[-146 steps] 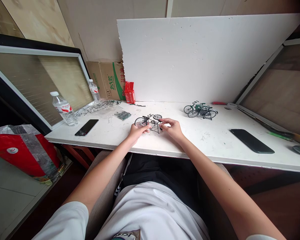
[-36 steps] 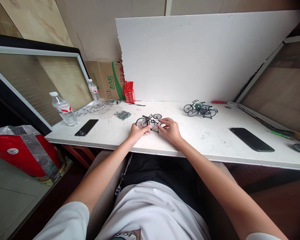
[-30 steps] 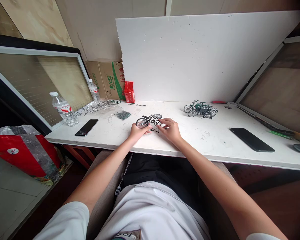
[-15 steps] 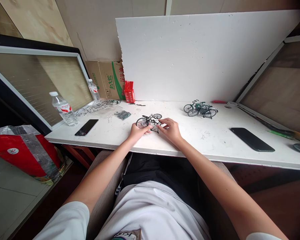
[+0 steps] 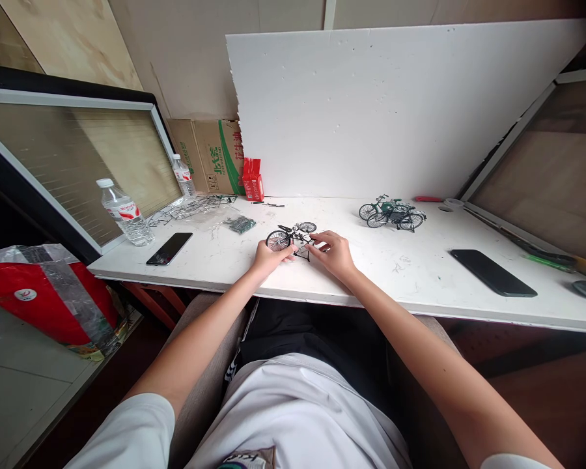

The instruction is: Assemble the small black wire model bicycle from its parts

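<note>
Just above the front part of the white table (image 5: 371,273), a black model bicycle (image 5: 278,240) is held between my two hands. My left hand (image 5: 269,257) grips it near the large spoked wheel, with the thumb across the frame. With its fingertips, my right hand (image 5: 333,253) pinches the thin frame parts on the other side. A second spoked wheel lies flat beyond the frame. Exactly which small part sits in my right fingers is hidden. Farther right stand two finished-looking model bicycles (image 5: 390,213), one green and one darker.
At the left are two water bottles (image 5: 127,212), a phone (image 5: 169,249), a small bag of parts (image 5: 241,225) and thin part frames (image 5: 190,210). A red box (image 5: 252,179) stands behind. Another phone (image 5: 492,272) lies right, and a white board (image 5: 395,111) leans at the back.
</note>
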A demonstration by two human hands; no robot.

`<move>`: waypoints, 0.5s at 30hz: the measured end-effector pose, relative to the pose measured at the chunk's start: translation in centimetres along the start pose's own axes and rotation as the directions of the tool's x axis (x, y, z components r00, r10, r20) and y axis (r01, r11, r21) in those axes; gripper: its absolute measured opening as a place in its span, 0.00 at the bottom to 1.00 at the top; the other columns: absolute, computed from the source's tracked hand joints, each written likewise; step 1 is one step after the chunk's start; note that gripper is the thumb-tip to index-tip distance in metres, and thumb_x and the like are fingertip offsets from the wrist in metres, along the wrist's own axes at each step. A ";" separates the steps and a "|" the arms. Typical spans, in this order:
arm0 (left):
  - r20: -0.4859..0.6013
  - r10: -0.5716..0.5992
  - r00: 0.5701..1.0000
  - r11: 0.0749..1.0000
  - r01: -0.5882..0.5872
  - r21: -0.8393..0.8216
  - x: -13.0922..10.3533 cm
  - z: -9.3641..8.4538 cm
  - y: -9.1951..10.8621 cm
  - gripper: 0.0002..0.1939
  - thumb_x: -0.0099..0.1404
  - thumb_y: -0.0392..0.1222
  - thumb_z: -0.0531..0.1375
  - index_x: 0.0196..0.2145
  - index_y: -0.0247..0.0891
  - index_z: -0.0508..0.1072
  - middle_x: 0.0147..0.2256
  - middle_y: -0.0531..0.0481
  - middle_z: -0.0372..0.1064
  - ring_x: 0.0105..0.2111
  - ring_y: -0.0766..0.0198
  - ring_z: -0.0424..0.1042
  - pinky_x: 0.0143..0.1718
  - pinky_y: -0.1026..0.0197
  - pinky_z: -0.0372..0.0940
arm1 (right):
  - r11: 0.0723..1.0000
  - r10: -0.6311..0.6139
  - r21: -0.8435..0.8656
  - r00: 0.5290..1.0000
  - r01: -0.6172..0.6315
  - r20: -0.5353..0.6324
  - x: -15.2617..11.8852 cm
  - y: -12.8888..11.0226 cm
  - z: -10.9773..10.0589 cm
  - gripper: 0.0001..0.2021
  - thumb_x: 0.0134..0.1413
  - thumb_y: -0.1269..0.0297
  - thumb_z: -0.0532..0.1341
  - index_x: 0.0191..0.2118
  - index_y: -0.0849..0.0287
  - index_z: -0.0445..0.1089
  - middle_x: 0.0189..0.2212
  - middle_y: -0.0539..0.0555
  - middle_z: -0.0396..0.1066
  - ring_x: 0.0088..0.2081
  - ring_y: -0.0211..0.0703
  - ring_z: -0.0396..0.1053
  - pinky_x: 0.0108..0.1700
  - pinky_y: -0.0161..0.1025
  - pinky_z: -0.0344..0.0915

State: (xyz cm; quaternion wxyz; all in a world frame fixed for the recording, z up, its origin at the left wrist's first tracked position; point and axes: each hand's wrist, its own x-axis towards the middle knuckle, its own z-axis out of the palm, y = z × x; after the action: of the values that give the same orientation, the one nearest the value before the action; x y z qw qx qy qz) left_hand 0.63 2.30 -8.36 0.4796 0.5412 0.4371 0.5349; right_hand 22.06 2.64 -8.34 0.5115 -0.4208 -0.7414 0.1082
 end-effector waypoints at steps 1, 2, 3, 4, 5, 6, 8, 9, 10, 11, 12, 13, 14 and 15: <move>0.000 0.004 1.000 1.000 -0.004 0.001 0.0 0.0 0.0 0.20 0.54 0.49 0.77 0.38 0.32 0.83 0.38 0.38 0.83 0.30 0.57 0.82 0.31 0.61 0.72 | 1.000 0.002 0.004 1.000 -0.002 0.000 0.0 0.0 0.0 0.18 0.62 0.51 0.69 0.51 0.57 0.83 0.43 0.60 0.81 0.40 0.50 0.80 0.38 0.47 0.83; 0.001 0.007 1.000 1.000 -0.007 0.004 0.0 0.0 -0.1 0.20 0.54 0.49 0.77 0.38 0.32 0.83 0.38 0.38 0.83 0.30 0.57 0.82 0.30 0.61 0.72 | 1.000 0.007 0.007 1.000 -0.007 0.001 0.0 -0.1 0.0 0.18 0.61 0.51 0.70 0.51 0.57 0.83 0.43 0.59 0.81 0.40 0.50 0.80 0.38 0.47 0.83; 0.001 0.009 1.000 1.000 -0.009 0.006 0.0 0.0 -0.1 0.20 0.54 0.49 0.77 0.38 0.32 0.83 0.38 0.38 0.83 0.29 0.57 0.82 0.30 0.61 0.72 | 1.000 0.012 0.008 1.000 -0.012 0.002 0.0 -0.1 0.0 0.18 0.61 0.51 0.70 0.51 0.57 0.83 0.43 0.59 0.81 0.40 0.50 0.80 0.39 0.47 0.82; 0.000 0.011 1.000 1.000 -0.011 0.007 0.0 0.0 -0.1 0.20 0.54 0.49 0.77 0.37 0.32 0.82 0.37 0.38 0.83 0.29 0.57 0.82 0.30 0.61 0.71 | 1.000 0.016 0.007 1.000 -0.016 0.002 0.1 -0.1 0.0 0.18 0.61 0.51 0.70 0.50 0.57 0.83 0.43 0.59 0.81 0.40 0.50 0.80 0.39 0.47 0.82; 0.001 0.012 1.000 1.000 -0.012 0.007 0.1 0.0 -0.1 0.20 0.54 0.49 0.77 0.37 0.32 0.82 0.37 0.38 0.83 0.29 0.57 0.82 0.30 0.61 0.71 | 1.000 0.017 0.006 1.000 -0.017 0.001 0.1 0.0 0.0 0.18 0.61 0.51 0.70 0.50 0.56 0.83 0.43 0.59 0.81 0.40 0.50 0.80 0.39 0.47 0.82; 0.001 0.013 1.000 1.000 -0.013 0.007 0.1 0.0 -0.1 0.20 0.54 0.50 0.77 0.37 0.32 0.82 0.37 0.38 0.83 0.29 0.57 0.82 0.30 0.61 0.71 | 1.000 0.014 0.006 1.000 -0.014 -0.002 0.1 0.0 0.0 0.17 0.61 0.52 0.70 0.50 0.56 0.83 0.43 0.59 0.81 0.40 0.50 0.80 0.39 0.47 0.82; 0.002 0.014 1.000 1.000 -0.014 0.005 0.0 0.0 0.0 0.20 0.54 0.50 0.77 0.37 0.32 0.82 0.37 0.38 0.83 0.29 0.56 0.82 0.30 0.61 0.71 | 1.000 0.000 0.005 1.000 0.000 -0.011 0.1 0.1 0.0 0.17 0.62 0.53 0.70 0.50 0.57 0.83 0.42 0.59 0.81 0.40 0.50 0.80 0.39 0.47 0.82; 0.001 0.012 1.000 1.000 -0.012 0.004 0.0 0.0 0.0 0.20 0.54 0.50 0.77 0.37 0.32 0.82 0.37 0.38 0.83 0.29 0.56 0.82 0.30 0.61 0.71 | 1.000 -0.008 0.004 1.000 0.008 -0.016 0.1 0.2 0.1 0.16 0.62 0.53 0.70 0.50 0.57 0.83 0.42 0.59 0.81 0.40 0.50 0.80 0.38 0.47 0.82; 0.001 0.009 1.000 1.000 -0.009 0.002 0.0 0.0 0.1 0.20 0.54 0.49 0.77 0.37 0.32 0.82 0.38 0.38 0.83 0.30 0.56 0.82 0.30 0.61 0.71 | 1.000 -0.015 0.003 1.000 0.015 -0.020 0.0 0.2 0.1 0.16 0.62 0.54 0.70 0.50 0.57 0.83 0.42 0.59 0.81 0.40 0.50 0.80 0.38 0.46 0.82; -0.001 0.004 1.000 1.000 -0.004 -0.001 0.0 0.1 0.2 0.20 0.53 0.49 0.77 0.37 0.32 0.82 0.38 0.38 0.83 0.30 0.56 0.82 0.30 0.61 0.71 | 1.000 -0.021 0.000 1.000 0.021 -0.023 0.0 0.3 0.1 0.16 0.62 0.54 0.70 0.50 0.57 0.83 0.42 0.59 0.81 0.40 0.50 0.79 0.38 0.46 0.82; -0.003 -0.001 1.000 1.000 0.001 -0.004 -0.1 0.1 0.2 0.20 0.53 0.49 0.77 0.38 0.32 0.82 0.38 0.38 0.83 0.29 0.56 0.82 0.30 0.61 0.71 | 1.000 -0.028 -0.004 0.999 0.028 -0.025 0.0 0.3 0.1 0.16 0.62 0.54 0.70 0.50 0.57 0.83 0.42 0.59 0.80 0.40 0.50 0.79 0.38 0.46 0.82; -0.004 -0.005 1.000 1.000 0.005 -0.007 -0.1 0.1 0.3 0.20 0.53 0.49 0.77 0.38 0.32 0.82 0.38 0.38 0.83 0.29 0.56 0.82 0.30 0.61 0.71 | 0.999 -0.033 -0.007 0.999 0.033 -0.027 0.0 0.3 0.2 0.16 0.63 0.54 0.70 0.50 0.57 0.83 0.42 0.59 0.80 0.40 0.50 0.79 0.39 0.46 0.82; -0.006 -0.008 1.000 1.000 0.008 -0.009 -0.1 0.1 0.3 0.20 0.53 0.49 0.77 0.38 0.32 0.82 0.38 0.38 0.83 0.29 0.56 0.82 0.30 0.61 0.71 | 0.999 -0.038 -0.010 0.999 0.038 -0.029 -0.1 0.3 0.2 0.16 0.63 0.54 0.70 0.50 0.57 0.83 0.42 0.59 0.80 0.40 0.50 0.79 0.39 0.46 0.82; -0.008 -0.009 1.000 1.000 0.008 -0.010 -0.1 0.1 0.3 0.20 0.53 0.49 0.77 0.38 0.32 0.82 0.38 0.38 0.83 0.29 0.56 0.82 0.30 0.61 0.72 | 0.999 -0.042 -0.014 0.999 0.041 -0.030 -0.1 0.4 0.2 0.16 0.63 0.54 0.69 0.50 0.58 0.83 0.42 0.59 0.80 0.40 0.50 0.79 0.39 0.46 0.82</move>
State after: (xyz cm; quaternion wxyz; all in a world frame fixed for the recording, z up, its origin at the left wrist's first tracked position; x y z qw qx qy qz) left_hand 0.76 2.13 -8.06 0.4830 0.5348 0.4384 0.5371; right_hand 22.08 2.84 -8.71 0.5221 -0.4104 -0.7427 0.0861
